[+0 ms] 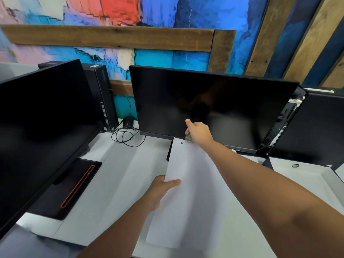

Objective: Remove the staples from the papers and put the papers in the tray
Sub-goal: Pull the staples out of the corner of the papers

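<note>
We hold one bunch of papers (189, 192) up over the desk (121, 174). Our left hand (160, 190) pinches its edge. Our right hand (199, 133) grips one staple remover (188, 137) at its top corner. Two screens (204, 105) stand near.

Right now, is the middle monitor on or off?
Off or asleep: the middle monitor shows a fully black screen with only faint reflections.

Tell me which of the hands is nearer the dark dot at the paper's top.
Right. The right hand grips a small tool just right of the dot; the left hand holds the paper by its left edge, much lower.
</note>
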{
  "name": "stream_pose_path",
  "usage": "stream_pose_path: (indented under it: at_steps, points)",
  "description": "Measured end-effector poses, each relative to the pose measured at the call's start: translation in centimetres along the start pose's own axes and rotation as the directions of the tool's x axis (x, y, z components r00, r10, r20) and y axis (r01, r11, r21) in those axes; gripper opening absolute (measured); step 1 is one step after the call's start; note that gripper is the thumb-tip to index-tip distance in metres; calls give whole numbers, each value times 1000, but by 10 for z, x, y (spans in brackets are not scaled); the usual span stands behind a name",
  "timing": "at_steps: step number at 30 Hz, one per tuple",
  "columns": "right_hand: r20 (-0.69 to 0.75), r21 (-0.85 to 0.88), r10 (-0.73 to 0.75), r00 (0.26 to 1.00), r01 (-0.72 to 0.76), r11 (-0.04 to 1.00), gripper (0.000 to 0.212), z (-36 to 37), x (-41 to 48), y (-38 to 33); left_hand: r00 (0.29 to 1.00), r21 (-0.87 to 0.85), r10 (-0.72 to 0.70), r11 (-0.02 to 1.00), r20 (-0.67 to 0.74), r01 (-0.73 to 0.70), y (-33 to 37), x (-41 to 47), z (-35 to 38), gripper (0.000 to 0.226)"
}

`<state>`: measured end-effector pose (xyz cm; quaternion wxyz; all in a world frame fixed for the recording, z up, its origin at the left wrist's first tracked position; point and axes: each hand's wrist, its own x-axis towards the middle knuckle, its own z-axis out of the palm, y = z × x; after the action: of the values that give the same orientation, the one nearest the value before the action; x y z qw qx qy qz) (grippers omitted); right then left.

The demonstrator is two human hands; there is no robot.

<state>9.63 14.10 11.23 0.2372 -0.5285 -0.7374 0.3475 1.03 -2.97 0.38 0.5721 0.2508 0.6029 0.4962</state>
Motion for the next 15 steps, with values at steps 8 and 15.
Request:
stream_pose_path:
  at_steps: [8, 15]
  points:
    - [4, -16, -9, 1000, 10, 1000, 56, -18, -3, 11, 1000, 3, -7, 1000, -29, 7, 2, -3, 2, 26]
    - [-8, -89, -63, 998, 62, 994, 55, -27, -8, 22, 1000, -33, 14, 999, -26, -15, 5, -7, 3, 22]
